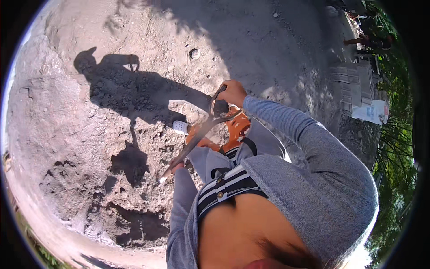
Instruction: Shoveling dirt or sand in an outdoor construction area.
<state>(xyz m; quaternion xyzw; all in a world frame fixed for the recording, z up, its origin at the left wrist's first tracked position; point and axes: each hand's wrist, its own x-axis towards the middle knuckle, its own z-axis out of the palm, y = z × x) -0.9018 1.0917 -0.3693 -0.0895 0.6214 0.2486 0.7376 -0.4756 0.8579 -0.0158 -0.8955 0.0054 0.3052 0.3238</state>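
Note:
A wooden shovel handle (197,137) slants across my front, splitting into a forked grip at its upper end. My right hand (233,93) is closed around the grip at the top of the fork. Lower on the shaft, my left hand (177,165) wraps around it, its fingers partly hidden behind the wood. I cannot make out the blade itself; a shovel-shaped shadow (130,163) lies on the dug soil (148,219) to the left. Beyond the handle are my orange patterned trouser legs (238,127) and a white dotted shoe (180,127).
Rough, lumpy dirt (58,112) spreads around me, with a round stone (195,54) farther off. At the right stand stacked grey blocks (351,83) and a white sack (371,112). Another person (376,42) is at the far right, near green plants (398,148).

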